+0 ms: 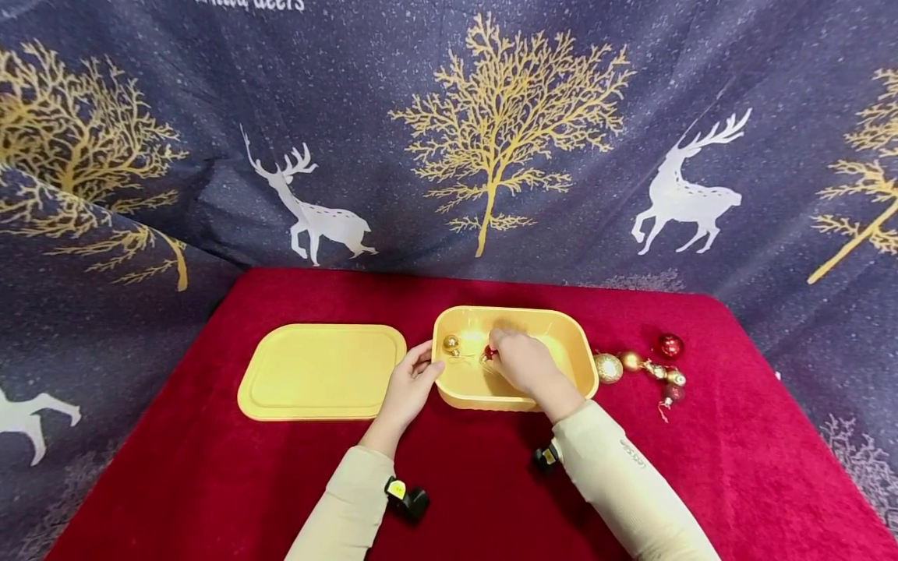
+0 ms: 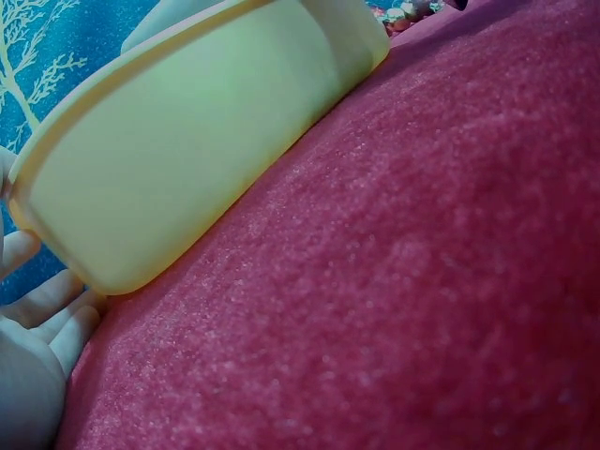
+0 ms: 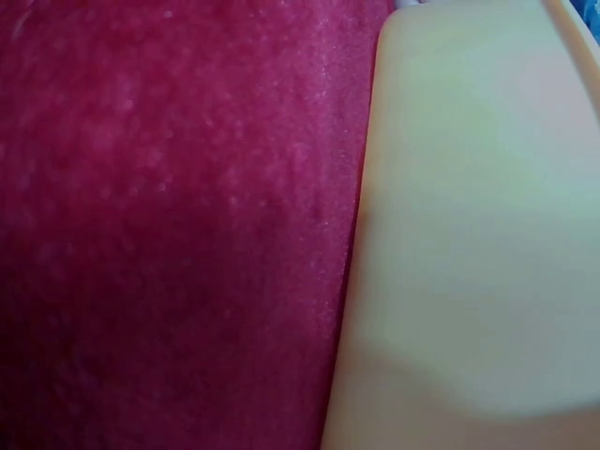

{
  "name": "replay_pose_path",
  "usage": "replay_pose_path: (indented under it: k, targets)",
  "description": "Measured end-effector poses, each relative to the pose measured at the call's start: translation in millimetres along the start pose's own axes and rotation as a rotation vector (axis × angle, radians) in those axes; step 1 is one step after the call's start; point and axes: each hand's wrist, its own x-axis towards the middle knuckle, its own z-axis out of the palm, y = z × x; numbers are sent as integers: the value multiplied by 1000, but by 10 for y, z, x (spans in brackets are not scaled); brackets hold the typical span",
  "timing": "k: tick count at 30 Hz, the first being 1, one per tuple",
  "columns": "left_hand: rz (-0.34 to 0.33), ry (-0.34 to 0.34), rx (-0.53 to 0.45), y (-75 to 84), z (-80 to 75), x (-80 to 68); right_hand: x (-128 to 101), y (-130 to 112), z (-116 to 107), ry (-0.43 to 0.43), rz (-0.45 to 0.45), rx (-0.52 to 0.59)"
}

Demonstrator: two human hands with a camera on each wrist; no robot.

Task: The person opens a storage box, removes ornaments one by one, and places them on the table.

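Observation:
A yellow plastic box (image 1: 484,403) stands without its lid on the red cloth. At its left end, my left hand (image 1: 409,386) has the thumb over the rim and the fingers along the outer wall; some of those fingers (image 2: 58,298) show in the left wrist view. My right hand (image 1: 525,362) reaches down inside and pinches a small red bauble (image 1: 489,353), mostly covered by the fingers. To the left of it in the box lies a gold bauble (image 1: 451,343). The right wrist view shows the box's outer side (image 3: 487,216) but not the hand.
The yellow lid (image 1: 323,370) lies flat left of the box. Right of the box are a glittery gold bauble (image 1: 608,368), a smooth gold bauble (image 1: 631,361), a red bauble (image 1: 670,346) and several smaller ornaments (image 1: 673,377). A deer-and-tree cloth (image 1: 421,156) hangs behind the table.

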Motion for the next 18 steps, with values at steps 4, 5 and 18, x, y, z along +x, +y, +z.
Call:
replay_pose_path:
  k: [4, 5, 18]
  targets:
    - [0, 4, -4, -30, 4, 17, 9, -11, -15, -30, 12, 18]
    - [8, 6, -4, -38, 5, 20, 7, -10, -16, -38, 13, 20]
    - [-3, -10, 12, 218, -2, -110, -38, 69, -12, -78, 10, 83]
